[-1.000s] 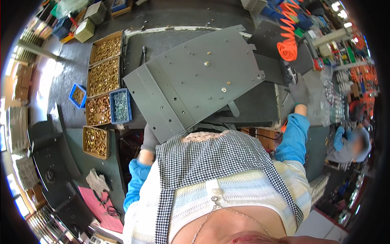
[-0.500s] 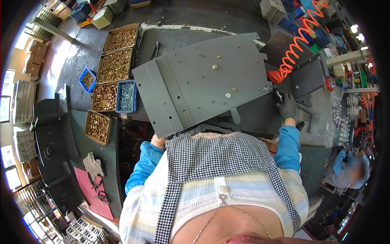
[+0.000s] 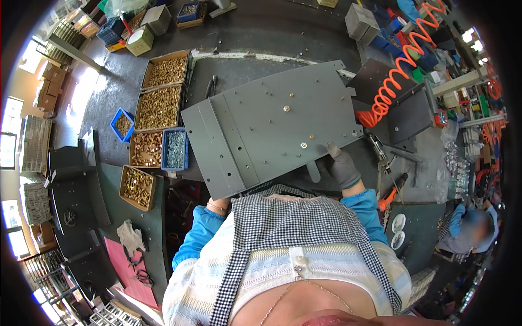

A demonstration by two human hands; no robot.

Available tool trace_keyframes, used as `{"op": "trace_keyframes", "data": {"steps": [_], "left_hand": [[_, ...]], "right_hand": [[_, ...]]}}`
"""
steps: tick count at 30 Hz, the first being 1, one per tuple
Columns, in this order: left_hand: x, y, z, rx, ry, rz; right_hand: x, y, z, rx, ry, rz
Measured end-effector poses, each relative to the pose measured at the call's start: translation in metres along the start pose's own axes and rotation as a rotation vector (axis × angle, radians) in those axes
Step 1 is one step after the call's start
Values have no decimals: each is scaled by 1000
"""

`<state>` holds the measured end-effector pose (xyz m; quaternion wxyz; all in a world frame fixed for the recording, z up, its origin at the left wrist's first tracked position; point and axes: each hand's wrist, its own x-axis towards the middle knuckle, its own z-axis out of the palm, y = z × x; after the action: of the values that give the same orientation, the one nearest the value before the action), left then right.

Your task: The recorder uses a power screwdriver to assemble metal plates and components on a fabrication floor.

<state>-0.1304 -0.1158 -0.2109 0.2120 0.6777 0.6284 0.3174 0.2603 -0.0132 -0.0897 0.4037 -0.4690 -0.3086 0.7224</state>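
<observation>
My gloved right hand [image 3: 342, 167] grips the flat grey sheet-metal panel [image 3: 272, 127] at its near right edge; its long axis runs leftward, where my left hand is hidden beneath it.

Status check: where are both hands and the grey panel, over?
Right hand, gloved, grip on the grey metal panel at its near edge. Left hand hidden under the panel's near-left corner. Orange coiled hose lies just beyond the panel's right edge.

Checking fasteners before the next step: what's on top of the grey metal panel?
The grey metal panel carries a few small brass-coloured and silvery studs, and the gloved right hand rests on its near edge. Whatever lies beneath it is hidden.
</observation>
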Motion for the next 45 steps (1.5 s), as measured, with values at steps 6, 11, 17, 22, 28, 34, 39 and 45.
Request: {"op": "trace_keyframes", "data": {"steps": [6,11,17,22,28,34,39,45], "left_hand": [[8,2,0,89,43,116],[-11,-1,-2,166,66,188],[27,-1,-3,268,68,246],[103,-1,3,352,90,305],[208,0,6,465,140,346],[233,58,-10,-569,49,-350],[203,25,-3,-440,155,-220],[176,10,2,-291,70,-242]], "right_hand": [[-14,5,10,256,-5,150],[-50,-5,72,11,203,-129],[-33,0,62,-646,-73,-115],[4,11,67,-129,-239,-76],[58,-52,99,-67,-158,-193],[107,-68,152,-7,-175,-219],[120,-66,164,-144,-158,-226],[129,-98,193,-341,-115,-222]]}}
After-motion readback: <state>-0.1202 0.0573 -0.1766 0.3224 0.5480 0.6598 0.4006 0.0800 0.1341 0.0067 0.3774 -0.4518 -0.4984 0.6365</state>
